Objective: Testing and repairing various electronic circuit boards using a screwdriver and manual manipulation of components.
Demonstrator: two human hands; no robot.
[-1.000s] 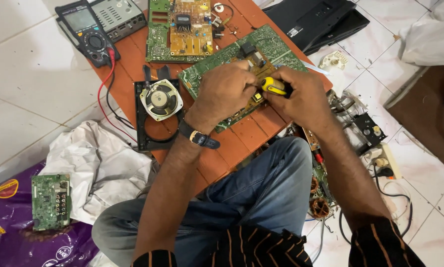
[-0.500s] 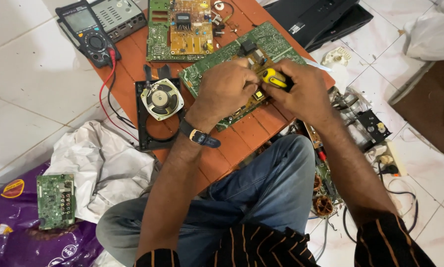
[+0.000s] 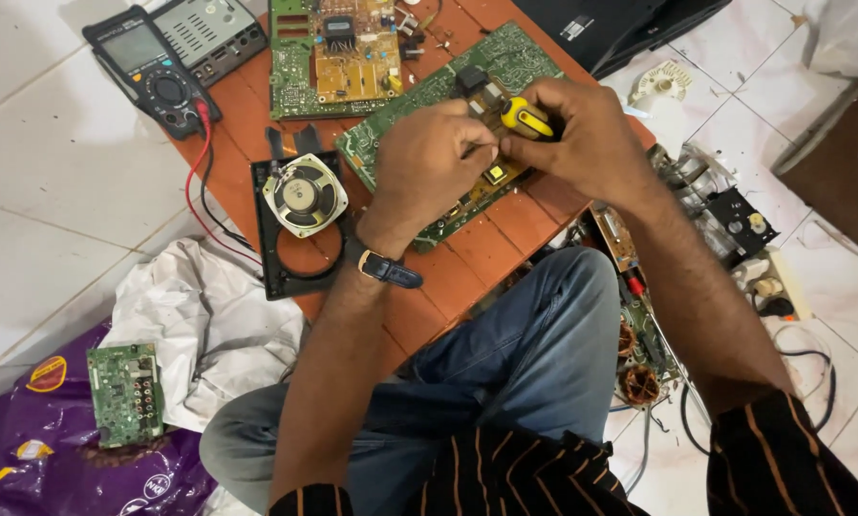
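The right hand (image 3: 587, 143) is closed around a yellow-handled screwdriver (image 3: 525, 117), its tip hidden below the fingers. The left hand (image 3: 427, 161) is curled, fingertips pinched against the green circuit board (image 3: 419, 100) that lies under both hands on the red-brown table (image 3: 467, 263). A round speaker (image 3: 303, 194) sits just left of the left wrist; a multimeter (image 3: 152, 81) lies farther beyond it.

Screwdriver (image 3: 525, 118) handle glossy yellow plastic. Green circuit board (image 3: 448, 143) matt, solder side. Speaker (image 3: 304, 194) rim shiny metal. Table (image 3: 467, 253) matt orange wood-look. Jeans (image 3: 515, 373) denim cloth. Purple bag (image 3: 28, 449) glossy plastic, crinkly.
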